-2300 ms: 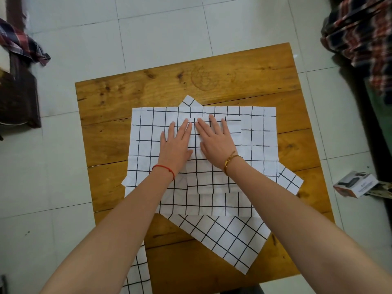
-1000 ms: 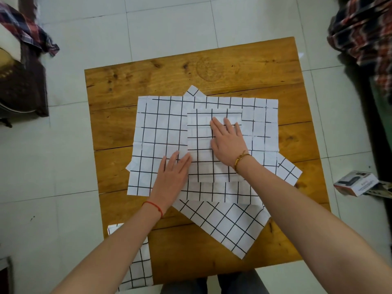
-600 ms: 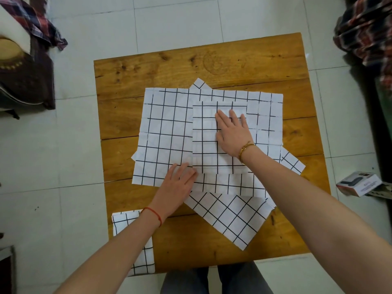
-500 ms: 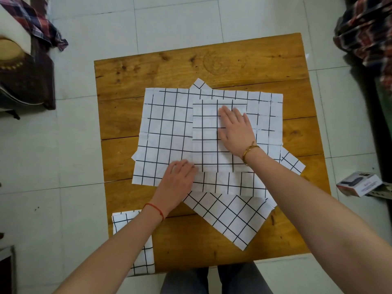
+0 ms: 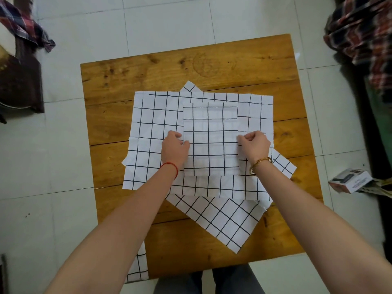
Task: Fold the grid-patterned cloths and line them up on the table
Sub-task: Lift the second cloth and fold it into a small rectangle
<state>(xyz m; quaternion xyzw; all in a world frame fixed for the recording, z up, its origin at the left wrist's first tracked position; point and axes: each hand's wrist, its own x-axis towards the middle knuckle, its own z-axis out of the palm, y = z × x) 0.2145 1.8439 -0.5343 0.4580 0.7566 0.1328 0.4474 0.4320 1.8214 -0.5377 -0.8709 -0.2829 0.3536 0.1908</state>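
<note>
Centrally on the wooden table lies a folded cloth, a small grid-patterned rectangle resting on top of larger unfolded cloths. Its left edge is pinched by the left hand, fingers curled shut on the fabric. Its right edge is gripped the same way by the right hand. Another cloth lies slanted underneath, nearer the person. One more hangs off the near left edge. A small box sits on the tiled floor to the right.
</note>
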